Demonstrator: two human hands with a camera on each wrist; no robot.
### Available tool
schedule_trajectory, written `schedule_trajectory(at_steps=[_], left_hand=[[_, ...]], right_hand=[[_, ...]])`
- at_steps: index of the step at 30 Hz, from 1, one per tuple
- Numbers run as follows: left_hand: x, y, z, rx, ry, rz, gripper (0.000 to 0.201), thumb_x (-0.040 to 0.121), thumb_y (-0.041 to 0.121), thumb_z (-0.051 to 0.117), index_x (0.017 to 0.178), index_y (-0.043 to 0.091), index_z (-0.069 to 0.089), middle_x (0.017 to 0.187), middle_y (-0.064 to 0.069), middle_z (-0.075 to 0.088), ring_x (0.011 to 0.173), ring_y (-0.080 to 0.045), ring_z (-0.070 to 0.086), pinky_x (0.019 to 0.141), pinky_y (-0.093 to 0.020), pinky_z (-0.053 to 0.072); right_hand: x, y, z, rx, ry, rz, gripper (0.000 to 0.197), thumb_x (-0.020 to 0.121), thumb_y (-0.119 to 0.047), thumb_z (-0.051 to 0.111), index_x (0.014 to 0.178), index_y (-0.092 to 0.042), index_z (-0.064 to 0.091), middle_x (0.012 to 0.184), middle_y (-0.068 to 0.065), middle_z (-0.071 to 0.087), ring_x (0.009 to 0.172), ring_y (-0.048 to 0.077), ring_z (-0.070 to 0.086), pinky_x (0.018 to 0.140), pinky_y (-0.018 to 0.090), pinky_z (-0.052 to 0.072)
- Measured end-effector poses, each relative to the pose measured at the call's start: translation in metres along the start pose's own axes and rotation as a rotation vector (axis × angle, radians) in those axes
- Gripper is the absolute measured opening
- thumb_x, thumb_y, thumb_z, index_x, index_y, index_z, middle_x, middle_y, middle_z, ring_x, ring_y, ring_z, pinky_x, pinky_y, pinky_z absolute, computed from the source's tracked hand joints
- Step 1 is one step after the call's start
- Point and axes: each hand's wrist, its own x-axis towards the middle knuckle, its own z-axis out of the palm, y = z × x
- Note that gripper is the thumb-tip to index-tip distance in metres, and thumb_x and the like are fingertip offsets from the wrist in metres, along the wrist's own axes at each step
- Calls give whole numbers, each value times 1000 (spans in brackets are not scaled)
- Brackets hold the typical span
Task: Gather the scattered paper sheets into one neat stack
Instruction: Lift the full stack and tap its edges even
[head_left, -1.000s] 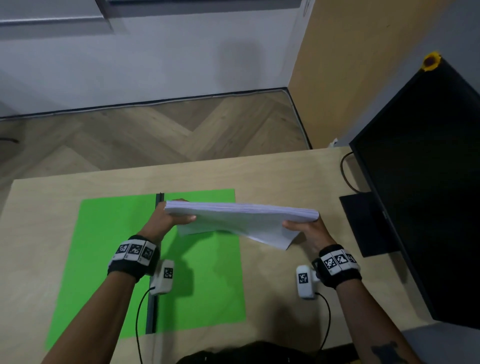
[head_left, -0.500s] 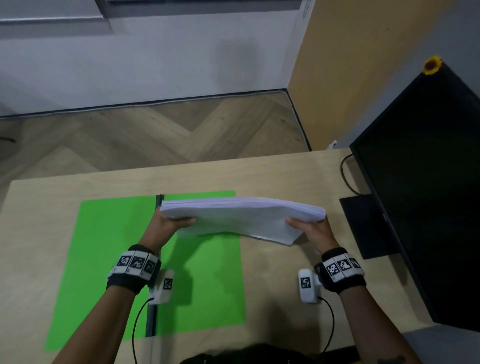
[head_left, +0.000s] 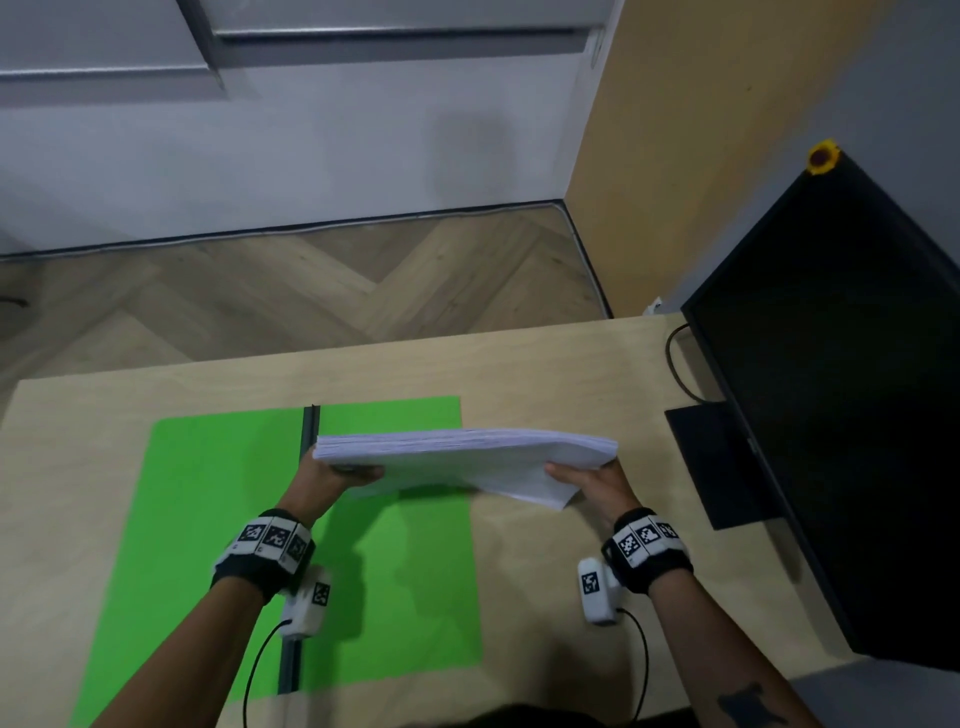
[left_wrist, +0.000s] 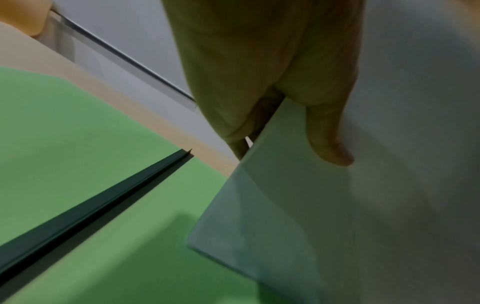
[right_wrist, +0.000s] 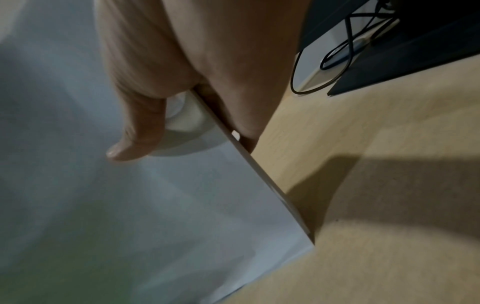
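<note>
Wooden surface (head_left: 519, 364) with a green mat (head_left: 208, 519) at left, dark monitor (head_left: 831, 389) at right. Stack (head_left: 467, 457) held in the air above the mat's right edge. Left hand (head_left: 322, 483) grips its left end, right hand (head_left: 597, 486) its right, thumbs on the near face. No loose sheets visible; gathering looks done. Left: square the edges, set the stack down.

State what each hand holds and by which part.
Both hold one stack of paper sheets, lifted off the desk: left hand grips its left short edge, right hand its right short edge.
</note>
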Motion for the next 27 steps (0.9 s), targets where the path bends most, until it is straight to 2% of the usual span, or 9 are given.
schedule_trajectory(at_steps=[3, 6, 9, 11, 16, 18, 21, 23, 27], left_hand=[[-7, 13, -2, -14, 19, 60, 28, 68, -11, 80, 81, 12, 71, 72, 8, 74, 70, -3, 67, 66, -13, 52], [-9, 17, -5, -25, 9, 115, 20, 69, -11, 79, 78, 6, 72, 71, 4, 73, 68, -6, 66, 65, -16, 52], [-6, 6, 1, -70, 15, 23, 26, 68, -10, 80, 86, 8, 71, 82, -1, 73, 79, -12, 67, 76, -24, 53], [-5, -1, 5, -95, 21, -39, 32, 68, -8, 80, 95, 6, 69, 93, -5, 72, 88, -17, 66, 84, -30, 51], [-4, 7, 1, -118, 56, 10, 32, 66, -12, 79, 89, 8, 69, 80, 4, 75, 83, -13, 67, 71, -18, 52], [-6, 6, 1, -127, 76, 22, 32, 67, -11, 79, 90, 8, 69, 85, 2, 74, 83, -12, 67, 70, -16, 53], [-9, -7, 7, -147, 76, -26, 36, 68, -11, 78, 97, 8, 68, 97, -7, 71, 91, -23, 67, 73, -19, 56], [-9, -12, 10, -136, 76, -24, 42, 67, -10, 80, 100, 11, 67, 99, -5, 71, 94, -24, 66, 79, -25, 56], [-13, -3, 4, -163, 85, 19, 49, 70, -13, 77, 103, 20, 64, 94, 8, 73, 87, -3, 68, 75, -15, 55]], right_hand=[[-3, -5, -1, -6, -14, -3, 30, 70, 8, 82, 93, -7, 70, 83, 3, 73, 70, 9, 71, 54, 24, 54], [-2, -7, -3, -4, -33, -18, 33, 68, 7, 84, 97, 0, 70, 86, 9, 73, 74, 16, 71, 57, 26, 56], [0, 0, 0, -10, -4, -3, 29, 68, 13, 81, 86, -6, 69, 76, 1, 72, 69, 14, 68, 53, 23, 55], [1, 4, 2, -16, 6, 19, 32, 67, 12, 82, 88, -9, 70, 79, 0, 73, 77, 19, 68, 57, 25, 54], [1, 2, -3, 32, -28, -53, 36, 69, 7, 82, 96, -14, 71, 86, -2, 75, 77, 10, 70, 58, 23, 55], [2, 6, -4, 56, -35, -63, 37, 68, 7, 83, 96, -15, 71, 86, -2, 75, 78, 10, 71, 58, 23, 56], [2, 19, 2, 86, -32, -41, 51, 54, -6, 94, 99, -11, 72, 97, 10, 75, 95, 29, 71, 75, 45, 61], [1, 20, 4, 87, -36, -43, 63, 47, -13, 98, 104, -11, 72, 105, 14, 74, 103, 35, 68, 86, 55, 57], [6, 12, -1, 39, -40, -106, 45, 68, 6, 84, 104, -15, 68, 100, 6, 73, 94, 19, 70, 75, 33, 60]])
